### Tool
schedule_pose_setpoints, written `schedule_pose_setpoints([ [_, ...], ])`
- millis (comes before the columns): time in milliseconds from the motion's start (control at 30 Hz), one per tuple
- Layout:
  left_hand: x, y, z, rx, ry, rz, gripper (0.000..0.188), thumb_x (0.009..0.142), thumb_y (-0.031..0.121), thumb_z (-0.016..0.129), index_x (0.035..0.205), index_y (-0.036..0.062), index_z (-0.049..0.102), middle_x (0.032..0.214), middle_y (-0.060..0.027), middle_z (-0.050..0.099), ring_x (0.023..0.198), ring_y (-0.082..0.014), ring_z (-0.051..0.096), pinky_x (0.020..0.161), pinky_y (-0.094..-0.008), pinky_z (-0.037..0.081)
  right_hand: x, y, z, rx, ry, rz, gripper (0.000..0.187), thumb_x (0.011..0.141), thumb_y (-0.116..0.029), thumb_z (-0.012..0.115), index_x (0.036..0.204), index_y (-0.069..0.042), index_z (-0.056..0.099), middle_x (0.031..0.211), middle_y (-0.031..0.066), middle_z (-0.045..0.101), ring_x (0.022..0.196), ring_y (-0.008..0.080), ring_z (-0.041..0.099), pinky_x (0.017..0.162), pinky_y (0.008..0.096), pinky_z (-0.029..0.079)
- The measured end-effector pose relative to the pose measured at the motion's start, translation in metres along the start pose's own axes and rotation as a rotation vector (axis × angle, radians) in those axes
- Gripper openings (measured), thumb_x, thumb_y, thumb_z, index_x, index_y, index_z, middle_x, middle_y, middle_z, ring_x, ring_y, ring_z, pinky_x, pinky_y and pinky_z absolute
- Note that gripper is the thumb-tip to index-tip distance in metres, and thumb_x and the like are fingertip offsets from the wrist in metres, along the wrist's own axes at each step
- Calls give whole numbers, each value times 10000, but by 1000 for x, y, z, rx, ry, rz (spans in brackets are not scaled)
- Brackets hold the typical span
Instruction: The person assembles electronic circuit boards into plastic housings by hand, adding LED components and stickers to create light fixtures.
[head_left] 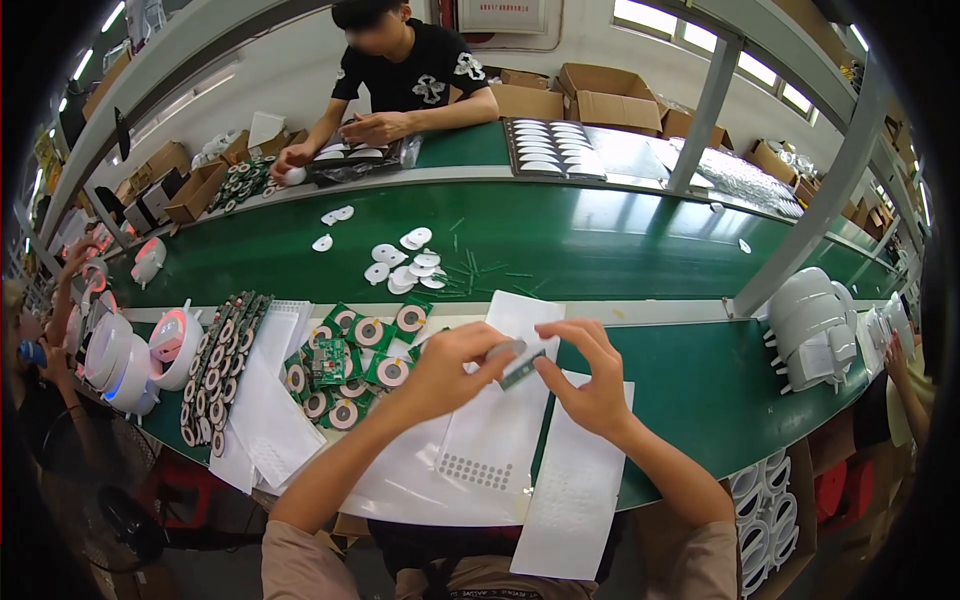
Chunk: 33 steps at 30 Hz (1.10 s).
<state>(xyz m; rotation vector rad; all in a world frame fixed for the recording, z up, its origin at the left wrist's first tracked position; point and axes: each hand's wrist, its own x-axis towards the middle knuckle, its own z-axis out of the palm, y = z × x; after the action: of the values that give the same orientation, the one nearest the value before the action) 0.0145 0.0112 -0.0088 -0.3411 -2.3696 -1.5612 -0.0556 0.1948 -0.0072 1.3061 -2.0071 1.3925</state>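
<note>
Over the middle of the bench, my left hand (455,372) pinches a small green circuit board (522,371) with a pale round part on it. At the board's other end is my right hand (592,385), its thumb and forefinger curved about the edge; its other fingers are bent and raised. Below the hands lies a white sheet (470,425) with rows of grey round stickers near its front end. Another white sheet (575,480) hangs over the front edge. To the left is a pile of green boards with copper-pink ring coils (370,331).
A row of stacked coil boards (222,370) stands left, near white lit devices (175,345). White discs (400,268) and green strips (480,272) lie on the far belt. Stacked white housings (810,325) stand right, by a metal post (810,190). A co-worker (410,80) sits opposite.
</note>
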Motion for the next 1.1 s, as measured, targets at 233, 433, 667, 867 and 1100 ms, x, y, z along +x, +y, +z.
schedule_pose_setpoints([
  [233,-20,1,18,209,52,226,176,815,34,600,990,16,617,892,-99,609,731,-207,610,611,-281,482,-6,-8,-2,164,-23,85,135,684,52,680,797,-1,629,739,79,609,648,148,574,587,247,459],
  [433,-28,6,26,170,63,271,226,838,49,587,1054,-17,575,949,-116,592,743,-192,611,645,-274,492,-8,-9,-5,162,-84,87,131,678,53,688,785,0,632,751,78,619,676,159,602,607,246,476],
  [667,-30,3,20,-597,-204,-238,349,946,116,436,1262,-32,416,929,-102,583,793,-133,583,729,-262,468,-10,-5,0,177,6,159,118,674,53,687,765,-17,661,743,78,633,684,163,600,619,254,477],
  [867,-30,0,23,-623,-241,-270,388,939,108,449,1294,-31,377,964,-133,601,830,-155,603,765,-265,472,-12,-3,0,118,44,43,170,637,68,680,757,-52,692,749,36,664,723,158,600,647,261,470],
  [1100,-28,7,26,-667,-253,-251,385,940,93,439,1298,-31,369,1016,-137,583,851,-164,611,790,-276,482,-15,-3,-2,146,82,40,157,651,88,668,754,-30,684,744,48,663,692,158,605,617,251,480],
])
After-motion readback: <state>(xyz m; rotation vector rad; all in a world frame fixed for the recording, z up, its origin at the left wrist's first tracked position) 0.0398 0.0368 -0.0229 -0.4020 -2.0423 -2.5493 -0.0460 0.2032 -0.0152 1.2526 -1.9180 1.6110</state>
